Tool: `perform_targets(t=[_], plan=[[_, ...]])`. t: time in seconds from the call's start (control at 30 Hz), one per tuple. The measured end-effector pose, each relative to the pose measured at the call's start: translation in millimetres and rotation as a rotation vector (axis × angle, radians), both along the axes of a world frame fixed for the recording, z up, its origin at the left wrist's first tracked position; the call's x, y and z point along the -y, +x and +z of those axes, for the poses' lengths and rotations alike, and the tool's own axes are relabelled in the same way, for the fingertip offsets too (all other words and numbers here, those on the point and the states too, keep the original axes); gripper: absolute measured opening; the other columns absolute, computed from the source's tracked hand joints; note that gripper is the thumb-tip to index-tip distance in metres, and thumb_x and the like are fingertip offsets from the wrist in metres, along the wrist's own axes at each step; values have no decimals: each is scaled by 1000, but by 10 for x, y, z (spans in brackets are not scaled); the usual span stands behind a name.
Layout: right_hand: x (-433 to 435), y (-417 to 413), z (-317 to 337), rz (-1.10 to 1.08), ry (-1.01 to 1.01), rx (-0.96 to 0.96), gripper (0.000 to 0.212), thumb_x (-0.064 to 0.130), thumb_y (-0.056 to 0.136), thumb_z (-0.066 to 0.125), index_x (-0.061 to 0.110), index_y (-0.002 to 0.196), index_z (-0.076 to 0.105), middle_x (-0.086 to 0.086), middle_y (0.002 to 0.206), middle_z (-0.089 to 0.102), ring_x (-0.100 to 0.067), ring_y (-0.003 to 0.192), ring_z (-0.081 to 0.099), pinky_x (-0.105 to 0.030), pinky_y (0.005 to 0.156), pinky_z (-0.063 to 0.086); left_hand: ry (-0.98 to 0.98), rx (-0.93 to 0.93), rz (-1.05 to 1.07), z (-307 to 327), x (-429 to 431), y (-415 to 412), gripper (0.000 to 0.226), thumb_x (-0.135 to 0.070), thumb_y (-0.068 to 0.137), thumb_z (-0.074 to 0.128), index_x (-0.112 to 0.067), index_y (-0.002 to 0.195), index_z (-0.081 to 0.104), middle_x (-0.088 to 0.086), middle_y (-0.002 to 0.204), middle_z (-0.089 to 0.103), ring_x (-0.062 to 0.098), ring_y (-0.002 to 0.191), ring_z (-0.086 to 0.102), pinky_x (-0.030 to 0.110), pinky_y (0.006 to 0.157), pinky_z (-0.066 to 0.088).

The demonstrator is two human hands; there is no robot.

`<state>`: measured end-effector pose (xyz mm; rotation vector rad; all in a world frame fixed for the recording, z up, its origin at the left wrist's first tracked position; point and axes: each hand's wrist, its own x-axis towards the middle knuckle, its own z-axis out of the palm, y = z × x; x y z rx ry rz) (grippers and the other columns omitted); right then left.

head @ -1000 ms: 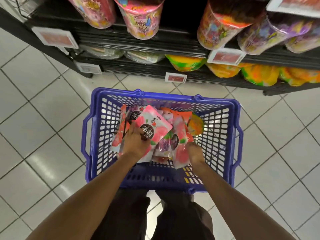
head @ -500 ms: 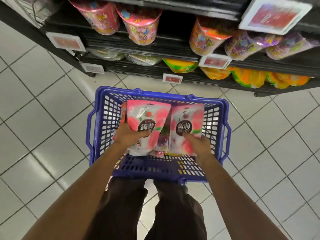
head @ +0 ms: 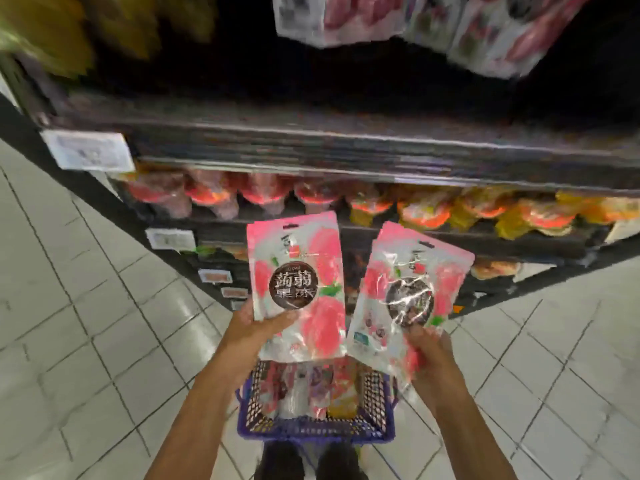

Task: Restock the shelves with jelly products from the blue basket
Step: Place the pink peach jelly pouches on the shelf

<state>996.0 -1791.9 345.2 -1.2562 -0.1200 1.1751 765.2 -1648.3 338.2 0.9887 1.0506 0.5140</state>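
My left hand [head: 254,329] grips a pink peach jelly pouch [head: 298,285] by its lower left edge and holds it upright in front of the shelves. My right hand [head: 427,351] grips a second pink jelly pouch [head: 408,299], possibly more than one stacked, tilted to the right. Both pouches are lifted above the blue basket [head: 315,431], which sits on the floor between my arms with several more jelly packs [head: 311,389] inside. Similar pink pouches [head: 398,19] hang blurred on the upper shelf.
Dark shelving [head: 346,143] runs across the view with price tags [head: 88,150] on its edges. A lower shelf holds a row of red and orange jelly tubs [head: 311,195]. Yellow packs [head: 45,32] sit at upper left. White tiled floor [head: 86,323] lies on both sides.
Both hands have lifted a pink pouch each out of the basket and raised them toward the shelves. My view has tilted up, so higher shelves show and the basket sits lower.
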Motion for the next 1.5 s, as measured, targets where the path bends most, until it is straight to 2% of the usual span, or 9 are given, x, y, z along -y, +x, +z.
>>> perform_targets(t=[0.1,0.27,0.4,0.5,0.67,0.9,1.07,1.27,1.5], plan=[[-159,5,772,-44,131,111,26,6,59,71,10,84,69,-11,72,70,-24,60,68,-28,52,55,113,77,-17,858,-164,92,30,-22,69,86,-32,91,69,-25,79,73,-6,74,69,11,59,52],[-411,-16,1722,-87,270,329,23,19,53,81,18,75,74,-16,74,63,-25,62,62,-34,58,53,385,192,-55,2090,-492,203,52,-51,51,88,-35,99,74,4,99,77,22,88,73,45,74,56],[-535,-16,2271,-114,397,438,43,37,57,91,21,93,73,-13,89,73,-29,81,70,-45,72,58,503,268,7,2675,-712,191,69,-58,39,92,-26,97,75,7,97,77,26,86,74,42,70,58],[-621,16,2554,-167,413,524,45,43,52,94,14,78,71,-10,76,72,-27,71,70,-42,63,57,585,311,28,2944,-778,166,64,-54,43,92,-22,96,76,9,94,77,25,84,75,30,62,58],[-719,89,2791,-269,421,573,55,32,57,90,0,96,67,-16,90,75,-29,83,74,-37,68,59,600,340,51,3154,-808,182,47,-42,51,88,-22,91,77,8,90,77,23,80,75,24,54,55],[-900,257,3031,-306,350,838,27,34,65,89,21,77,68,1,69,72,-10,63,69,-27,60,52,568,329,76,3201,-779,332,43,-33,56,85,-14,93,75,9,89,77,23,80,75,22,54,55],[-1007,412,3192,-274,300,961,52,43,67,86,24,110,64,7,93,73,-4,84,69,-26,75,53,560,301,125,3161,-768,464,53,-38,49,86,-14,95,74,7,89,77,22,80,75,24,53,55],[-1240,522,3358,-188,360,889,38,26,72,86,15,103,67,2,86,75,-15,82,72,-23,66,55,552,283,177,3149,-747,564,50,-38,52,85,-14,94,74,7,87,77,22,78,75,24,49,53],[-1616,613,3578,-193,355,859,55,34,70,87,11,114,61,0,107,68,-18,101,63,-33,84,52,549,237,214,3157,-744,572,54,-39,55,84,-11,99,73,6,90,77,23,82,75,25,50,53]])
